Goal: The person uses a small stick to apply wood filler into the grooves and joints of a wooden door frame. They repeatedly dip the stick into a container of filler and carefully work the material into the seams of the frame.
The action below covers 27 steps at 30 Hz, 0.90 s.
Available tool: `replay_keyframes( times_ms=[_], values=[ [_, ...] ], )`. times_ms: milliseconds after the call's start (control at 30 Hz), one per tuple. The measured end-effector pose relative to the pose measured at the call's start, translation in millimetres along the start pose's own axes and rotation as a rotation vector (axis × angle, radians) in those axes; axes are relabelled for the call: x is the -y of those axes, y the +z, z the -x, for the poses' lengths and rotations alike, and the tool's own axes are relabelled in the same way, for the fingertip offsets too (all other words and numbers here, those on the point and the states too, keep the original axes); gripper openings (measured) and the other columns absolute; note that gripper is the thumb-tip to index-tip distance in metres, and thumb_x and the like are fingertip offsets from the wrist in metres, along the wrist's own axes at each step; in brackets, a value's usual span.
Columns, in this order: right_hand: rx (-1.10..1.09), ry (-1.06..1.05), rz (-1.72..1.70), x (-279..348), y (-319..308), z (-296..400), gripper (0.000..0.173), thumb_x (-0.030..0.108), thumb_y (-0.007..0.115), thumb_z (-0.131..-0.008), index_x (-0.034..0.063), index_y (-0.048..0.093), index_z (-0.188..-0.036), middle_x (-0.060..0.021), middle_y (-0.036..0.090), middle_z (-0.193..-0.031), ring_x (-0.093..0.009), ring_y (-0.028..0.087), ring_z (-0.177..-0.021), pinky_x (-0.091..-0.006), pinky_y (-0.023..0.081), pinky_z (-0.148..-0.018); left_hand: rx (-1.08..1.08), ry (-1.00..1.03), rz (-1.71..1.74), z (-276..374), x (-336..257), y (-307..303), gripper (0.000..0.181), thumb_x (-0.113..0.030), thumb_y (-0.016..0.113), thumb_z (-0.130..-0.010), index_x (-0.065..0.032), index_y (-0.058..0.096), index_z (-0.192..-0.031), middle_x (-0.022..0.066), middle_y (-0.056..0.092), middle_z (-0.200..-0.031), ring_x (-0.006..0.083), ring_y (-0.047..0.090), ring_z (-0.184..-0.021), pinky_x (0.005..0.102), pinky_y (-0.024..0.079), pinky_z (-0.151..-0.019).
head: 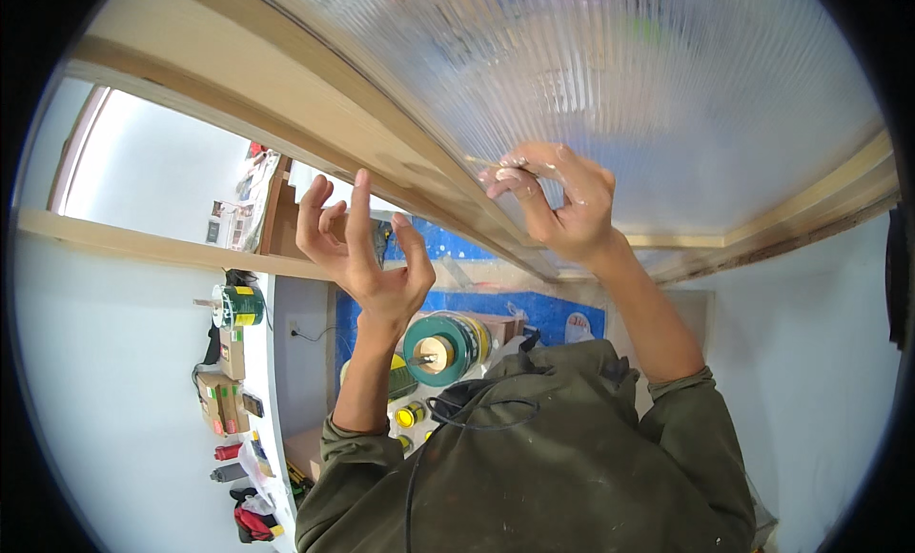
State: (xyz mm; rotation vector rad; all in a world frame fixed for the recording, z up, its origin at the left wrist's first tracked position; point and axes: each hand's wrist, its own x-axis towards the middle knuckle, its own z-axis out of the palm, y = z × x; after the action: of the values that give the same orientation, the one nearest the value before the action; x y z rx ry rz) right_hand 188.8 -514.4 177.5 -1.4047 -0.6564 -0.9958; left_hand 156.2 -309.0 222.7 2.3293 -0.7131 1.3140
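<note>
My right hand [561, 195], marked with white smears, pinches a thin pale stick [482, 162] between thumb and fingers. The stick's tip points at the edge where a ribbed translucent panel [643, 110] meets its wooden frame [400, 124]. White smears show on the panel's ribs above the hand. Raised on the other side of the frame's wooden bars, my left hand [364, 253] has its fingers spread and holds nothing; whether a fingertip touches the wood I cannot tell.
Below stand a large green bucket [439, 349] with a brush on top and small yellow-topped cans [409, 414]. A white ledge [268, 381] at left bears another paint can [239, 305], cardboard boxes [221, 403] and bottles. Blue sheeting [457, 303] covers part of the floor.
</note>
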Motion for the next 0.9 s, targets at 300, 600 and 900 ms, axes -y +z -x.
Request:
replay_keyframes(
  times_ms=[300,600,900],
  values=[
    [0.019,0.061,0.004,12.4,-0.6,-6.7,0.013,-0.007,0.068,-0.089,-0.0012,0.064,-0.100,-0.0118,0.074,-0.080,-0.019,0.075,-0.072,-0.0272,0.058,-0.063,-0.034,-0.050,0.036,-20.6,-2.2,-8.2,0.064,0.002,0.065,-0.080,-0.0070,0.055,-0.143,0.0215,0.029,-0.152,0.0369,0.041,-0.134,0.0433,0.044,-0.101],
    [-0.009,-0.002,0.070,27.2,0.4,-15.3,0.014,-0.007,0.069,-0.087,-0.0025,0.065,-0.099,-0.0136,0.075,-0.081,-0.018,0.076,-0.074,-0.0259,0.058,-0.063,-0.005,-0.028,0.010,-27.6,-5.3,-6.7,0.065,0.001,0.066,-0.074,-0.0148,0.064,-0.136,0.0242,0.026,-0.155,0.0394,0.043,-0.133,0.0459,0.044,-0.098],
    [0.177,0.115,-0.129,58.3,25.7,33.2,0.013,-0.012,0.059,-0.086,-0.0085,0.064,-0.097,-0.0163,0.075,-0.083,-0.023,0.076,-0.076,-0.0292,0.061,-0.072,-0.208,-0.107,0.044,-6.6,30.5,-40.0,0.053,0.003,0.066,-0.071,-0.0125,0.071,-0.121,0.0204,0.043,-0.140,0.0350,0.055,-0.119,0.0424,0.048,-0.090]
  ],
)
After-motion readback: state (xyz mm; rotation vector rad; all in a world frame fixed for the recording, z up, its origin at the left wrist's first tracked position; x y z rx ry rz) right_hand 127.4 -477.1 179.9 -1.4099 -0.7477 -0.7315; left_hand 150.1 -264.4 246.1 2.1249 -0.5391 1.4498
